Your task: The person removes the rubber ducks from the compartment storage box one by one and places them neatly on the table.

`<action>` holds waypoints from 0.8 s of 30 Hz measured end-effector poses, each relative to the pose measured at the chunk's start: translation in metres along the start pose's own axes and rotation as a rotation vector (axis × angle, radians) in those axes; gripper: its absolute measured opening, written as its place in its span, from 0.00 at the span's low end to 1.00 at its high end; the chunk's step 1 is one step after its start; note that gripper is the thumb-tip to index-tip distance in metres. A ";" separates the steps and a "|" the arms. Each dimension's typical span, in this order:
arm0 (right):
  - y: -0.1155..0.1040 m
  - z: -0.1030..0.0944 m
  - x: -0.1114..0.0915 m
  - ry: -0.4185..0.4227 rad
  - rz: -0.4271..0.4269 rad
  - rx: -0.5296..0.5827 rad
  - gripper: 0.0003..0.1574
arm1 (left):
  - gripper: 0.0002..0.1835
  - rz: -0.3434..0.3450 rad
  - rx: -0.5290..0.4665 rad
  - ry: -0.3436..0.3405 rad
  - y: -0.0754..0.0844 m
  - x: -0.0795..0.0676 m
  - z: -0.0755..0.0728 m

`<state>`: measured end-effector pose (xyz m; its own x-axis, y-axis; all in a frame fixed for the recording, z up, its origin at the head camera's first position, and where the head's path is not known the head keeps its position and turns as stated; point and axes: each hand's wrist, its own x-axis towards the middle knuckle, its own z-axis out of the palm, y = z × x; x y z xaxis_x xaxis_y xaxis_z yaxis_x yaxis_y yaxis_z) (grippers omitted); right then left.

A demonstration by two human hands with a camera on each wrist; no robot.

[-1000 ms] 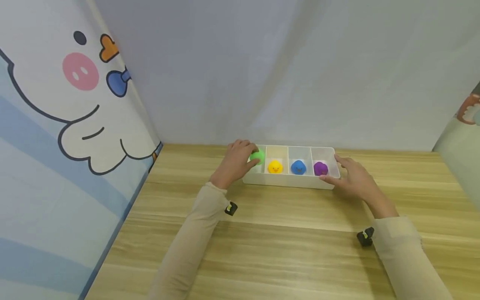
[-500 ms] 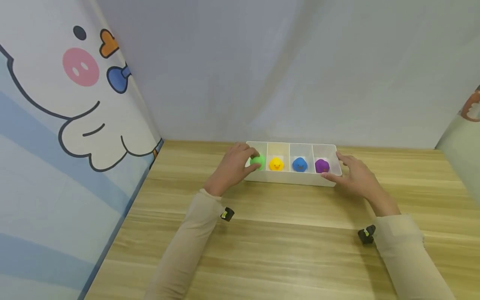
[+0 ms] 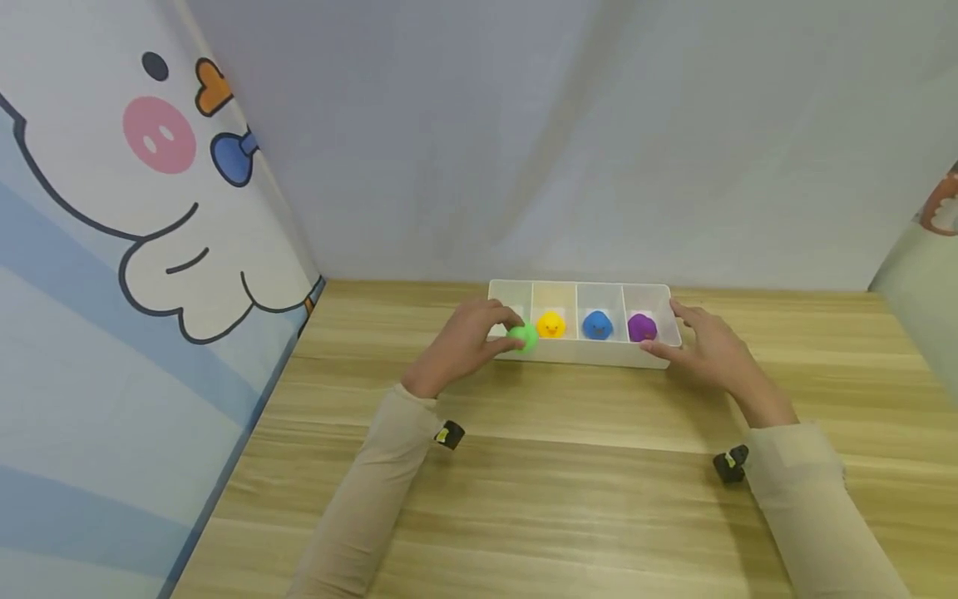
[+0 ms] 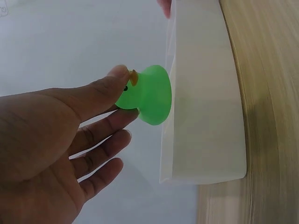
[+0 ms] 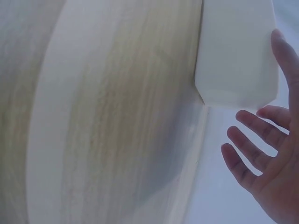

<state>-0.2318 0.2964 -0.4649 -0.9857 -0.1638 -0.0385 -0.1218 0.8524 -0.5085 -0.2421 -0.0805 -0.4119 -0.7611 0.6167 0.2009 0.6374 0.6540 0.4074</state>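
Note:
A small green rubber duck [image 3: 526, 337] is pinched between the thumb and fingers of my left hand [image 3: 467, 343], over the front edge of the white divided box [image 3: 584, 353]. The left wrist view shows the duck [image 4: 156, 95] tipped sideways, its orange beak near my thumb. My right hand [image 3: 713, 356] grips the box's right end, thumb on the front rim and index finger at the far corner; its other fingers spread loosely below in the right wrist view. A yellow duck [image 3: 551, 326], a blue duck [image 3: 598, 325] and a purple duck [image 3: 641, 328] sit in separate compartments.
The box stands on a wood-grain table [image 3: 554, 499], near its back edge. Behind rises a grey-white cloth backdrop [image 3: 419, 166]. A cartoon-printed cloth [image 3: 90, 333] borders the left side. Small black devices [image 3: 450, 434] sit at both wrists.
My left hand has brought the green duck from the leftmost compartment up and toward me, over the front wall. The right hand has stayed at the box's right end.

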 end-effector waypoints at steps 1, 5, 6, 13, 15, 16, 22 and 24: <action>-0.001 0.000 0.000 0.001 -0.001 0.000 0.66 | 0.14 0.002 -0.014 -0.011 -0.001 0.000 0.000; -0.003 -0.001 -0.001 -0.002 -0.001 0.002 0.65 | 0.15 -0.001 -0.050 -0.068 -0.003 -0.003 0.003; -0.003 -0.001 -0.001 -0.003 0.000 0.002 0.65 | 0.15 -0.001 -0.052 -0.081 -0.003 -0.004 0.005; -0.003 -0.001 0.000 -0.017 0.008 0.002 0.66 | 0.16 -0.042 -0.113 -0.147 -0.007 -0.011 0.013; -0.003 -0.001 0.001 -0.023 0.013 0.004 0.66 | 0.16 -0.057 -0.114 -0.159 -0.009 -0.013 0.015; -0.003 -0.001 0.002 -0.025 0.014 0.005 0.66 | 0.16 -0.063 -0.110 -0.163 -0.009 -0.014 0.016; -0.001 -0.002 0.004 -0.024 0.008 0.010 0.66 | 0.15 -0.081 -0.088 -0.174 -0.013 -0.018 0.021; 0.000 -0.002 0.005 -0.021 0.004 0.014 0.65 | 0.15 -0.092 -0.090 -0.180 -0.015 -0.018 0.023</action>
<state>-0.2370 0.2963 -0.4634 -0.9836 -0.1707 -0.0589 -0.1157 0.8462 -0.5201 -0.2352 -0.0914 -0.4425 -0.7767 0.6298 0.0006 0.5471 0.6742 0.4962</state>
